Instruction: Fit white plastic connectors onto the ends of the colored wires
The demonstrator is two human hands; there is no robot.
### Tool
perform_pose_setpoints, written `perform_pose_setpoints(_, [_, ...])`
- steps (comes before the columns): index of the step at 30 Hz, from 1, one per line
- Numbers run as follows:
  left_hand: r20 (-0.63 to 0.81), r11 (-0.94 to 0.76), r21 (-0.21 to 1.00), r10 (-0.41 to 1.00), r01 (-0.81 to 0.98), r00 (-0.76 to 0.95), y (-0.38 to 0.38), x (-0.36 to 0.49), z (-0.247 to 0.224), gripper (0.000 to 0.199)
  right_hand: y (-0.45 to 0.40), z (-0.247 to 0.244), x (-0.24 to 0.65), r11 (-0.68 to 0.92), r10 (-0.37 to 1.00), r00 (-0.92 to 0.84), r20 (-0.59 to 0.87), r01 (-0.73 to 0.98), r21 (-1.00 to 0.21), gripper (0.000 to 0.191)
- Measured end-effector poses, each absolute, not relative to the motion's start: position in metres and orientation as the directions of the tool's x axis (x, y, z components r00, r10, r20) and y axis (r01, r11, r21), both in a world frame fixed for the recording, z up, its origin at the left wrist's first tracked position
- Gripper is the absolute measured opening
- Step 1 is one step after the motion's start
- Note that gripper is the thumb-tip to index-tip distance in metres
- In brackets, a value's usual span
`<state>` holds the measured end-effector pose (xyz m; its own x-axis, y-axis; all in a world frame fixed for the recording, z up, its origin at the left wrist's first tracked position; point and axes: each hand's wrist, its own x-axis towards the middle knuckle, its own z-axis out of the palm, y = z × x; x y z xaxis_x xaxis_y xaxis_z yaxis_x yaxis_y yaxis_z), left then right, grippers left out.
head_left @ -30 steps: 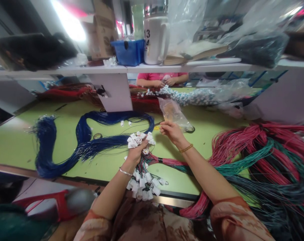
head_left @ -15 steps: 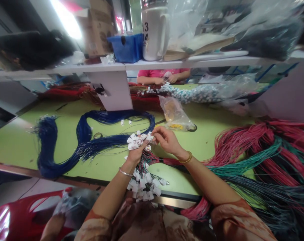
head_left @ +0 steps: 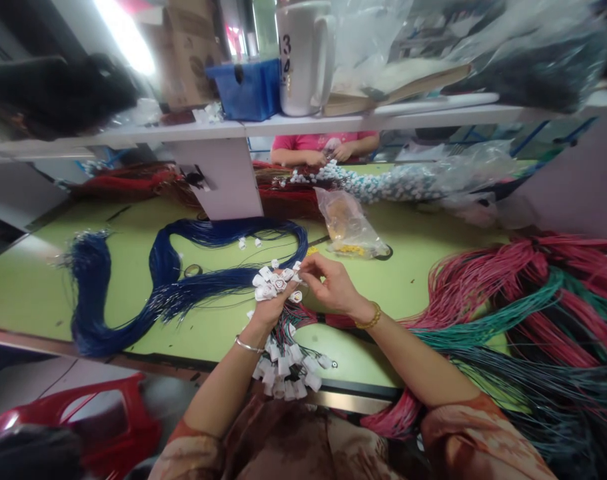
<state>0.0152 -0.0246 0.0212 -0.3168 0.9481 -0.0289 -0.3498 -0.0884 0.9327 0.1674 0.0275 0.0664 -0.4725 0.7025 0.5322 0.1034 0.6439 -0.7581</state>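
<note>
My left hand is wrapped round a bunch of wires with white plastic connectors sticking up above the fingers. At the right edge of that bunch, my right hand is closed in a pinch between thumb and forefinger. Its fingertips touch a white connector there; any wire between them is too small to make out. Below my left hand, more white connectors hang in a cluster at the table's front edge. The red and black wires run off to the right beneath my right wrist.
A blue wire bundle curls over the green table at left. Red, green and black wires heap at right. Behind lies a plastic bag. A shelf carries a mug and a blue bin. A co-worker's hands show beyond.
My right hand has shifted slightly at the connector bunch, while my left hand keeps its grip. Another person's hand with a plastic bag has left the lower left, where a dark shape now shows.
</note>
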Motion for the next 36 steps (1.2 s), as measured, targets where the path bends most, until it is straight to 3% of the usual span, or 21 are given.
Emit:
perform_pose_setpoints(7, [-0.007,-0.100,0.946,0.945,-0.309,-0.327,-0.023,0.011,0.011,0.038,0.026,0.065,0.167,0.638,0.720,-0.456,0.523,0.139,-0.757,0.003])
perform_pose_setpoints(13, [0.016,-0.124,0.955,0.929,-0.271,-0.370,-0.022,0.012,0.007,0.036,0.023,0.062,0.165,0.762,0.632,-0.517,0.578,0.277,-0.585,0.010])
perform_pose_setpoints(19, [-0.009,-0.182,0.930,0.858,-0.321,-0.513,-0.017,0.016,0.011,0.037,0.007,0.040,0.148,0.792,0.599,-0.528,0.603,0.281,-0.541,0.039])
perform_pose_setpoints(23, [0.017,-0.191,0.938,0.860,-0.291,-0.510,-0.014,0.015,0.011,0.038,0.038,0.029,0.152,0.653,0.734,-0.453,0.507,0.263,-0.710,0.025])
perform_pose_setpoints(25, [0.044,-0.208,0.940,0.862,-0.272,-0.505,-0.014,0.016,0.012,0.042,0.068,0.025,0.162,0.520,0.841,-0.391,0.374,0.390,-0.760,0.021])
perform_pose_setpoints(27, [0.066,-0.232,0.934,0.859,-0.271,-0.508,-0.016,0.018,0.016,0.047,0.098,0.020,0.171,0.365,0.928,-0.300,0.222,0.605,-0.708,0.021])
perform_pose_setpoints(29, [0.075,-0.250,0.922,0.864,-0.296,-0.498,-0.018,0.020,0.021,0.053,0.121,0.012,0.176,0.293,0.954,-0.258,0.154,0.688,-0.663,0.019])
perform_pose_setpoints(32, [0.091,-0.263,0.899,0.895,-0.351,-0.437,-0.021,0.022,0.028,0.058,0.137,-0.001,0.173,0.267,0.961,-0.247,0.125,0.711,-0.651,0.015])
perform_pose_setpoints(36, [0.054,-0.214,0.890,0.926,-0.403,-0.374,-0.020,0.019,0.030,0.048,0.139,-0.008,0.166,0.244,0.967,-0.226,0.118,0.690,-0.681,0.010])
